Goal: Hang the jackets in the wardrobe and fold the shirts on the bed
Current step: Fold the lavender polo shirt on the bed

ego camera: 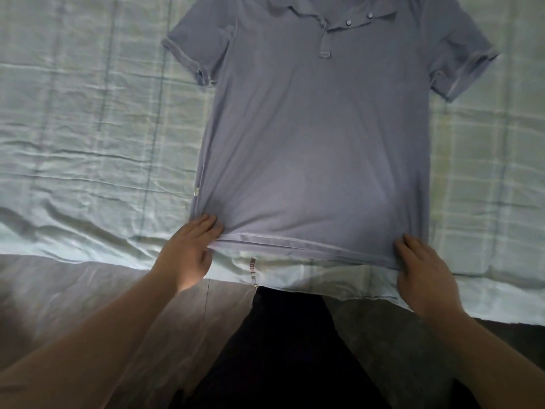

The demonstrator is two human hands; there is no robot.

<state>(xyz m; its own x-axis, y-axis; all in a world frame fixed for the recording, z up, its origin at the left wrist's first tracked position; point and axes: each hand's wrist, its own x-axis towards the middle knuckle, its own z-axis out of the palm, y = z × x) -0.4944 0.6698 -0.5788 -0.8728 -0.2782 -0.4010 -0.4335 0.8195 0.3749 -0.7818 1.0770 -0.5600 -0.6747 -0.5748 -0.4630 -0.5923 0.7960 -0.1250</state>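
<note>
A short-sleeved lavender-grey polo shirt [318, 149] lies spread flat, front side up, on the bed [501, 293], which is covered by a wrinkled pale green checked sheet [88, 128]. Its collar points away from the person, its placket is open with two small pale buttons [348, 23] showing, and both sleeves are spread out to the sides. The hem lies near the bed's near edge.

Both bare forearms reach forward from the bottom corners of the view, angled inward toward the hem. The left hand [188, 249] is at the hem's left corner, back of the hand up. Its fingers [208, 224] lie on top of the cloth while the thumb tucks beneath the edge, pinching the fabric, which puckers into small folds there. The right hand [424, 273] is at the hem's right corner, knuckles up. Its fingers curl over the edge and grip the cloth, and the hem is lifted slightly off the sheet between the two hands.

The person's dark trousers [283, 349] show below, between the forearms.
</note>
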